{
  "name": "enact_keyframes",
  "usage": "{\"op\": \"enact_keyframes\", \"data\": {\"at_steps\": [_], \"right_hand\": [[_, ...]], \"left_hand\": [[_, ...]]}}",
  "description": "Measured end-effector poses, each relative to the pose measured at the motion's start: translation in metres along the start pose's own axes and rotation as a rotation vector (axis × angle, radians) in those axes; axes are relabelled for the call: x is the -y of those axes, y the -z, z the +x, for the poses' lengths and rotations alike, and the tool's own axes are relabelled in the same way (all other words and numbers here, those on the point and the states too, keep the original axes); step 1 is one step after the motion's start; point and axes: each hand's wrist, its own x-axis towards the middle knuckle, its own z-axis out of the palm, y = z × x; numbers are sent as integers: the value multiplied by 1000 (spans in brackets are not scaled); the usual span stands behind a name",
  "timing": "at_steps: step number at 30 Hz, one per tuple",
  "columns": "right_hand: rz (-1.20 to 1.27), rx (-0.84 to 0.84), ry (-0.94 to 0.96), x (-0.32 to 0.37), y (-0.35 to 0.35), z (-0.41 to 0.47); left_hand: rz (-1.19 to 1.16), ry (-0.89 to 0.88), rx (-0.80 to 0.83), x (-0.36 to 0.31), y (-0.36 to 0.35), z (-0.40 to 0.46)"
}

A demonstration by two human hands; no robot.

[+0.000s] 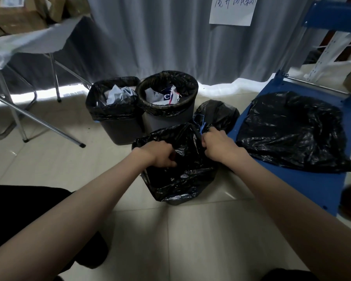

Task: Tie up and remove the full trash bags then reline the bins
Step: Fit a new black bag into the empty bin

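A black trash bag (182, 175) drapes over a small grey bin in front of me on the floor. My left hand (160, 154) grips the bag's left edge. My right hand (215, 145) grips its right edge, close to a thin blue drawstring (201, 123). Just behind sits a tied-off black bag (217, 113). Two more bins stand further back: a square one (114, 118) and a round one (166, 104), both lined in black and filled with crumpled paper.
A blue platform cart (304, 191) lies at the right with a loose black bag (292, 130) spread on it. A folding table with metal legs (55, 82) stands at the left, boxes on top. A grey curtain hangs behind the bins.
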Motion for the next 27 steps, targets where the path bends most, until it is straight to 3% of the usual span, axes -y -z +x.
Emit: {"op": "enact_keyframes", "data": {"at_steps": [4,7,11,17,21,24,27], "right_hand": [[58,-35,4,3,-9,-6],[64,-67,8,8,-19,-8],[104,-120,13,14,-26,-6],[330,-155,75,22,-45,-3],[328,-38,170,21,-28,-4],[186,114,214,19,-11,-9],[105,155,203,19,-10,-13]], "left_hand": [[82,130,-173,21,2,-27],[-14,251,-159,29,-5,-44],[-95,255,-175,34,-9,-56],[-73,353,-204,52,-10,-73],[-59,390,-219,54,-9,-77],[-143,385,-195,45,-10,-77],[-186,373,-138,36,-17,-78]]}}
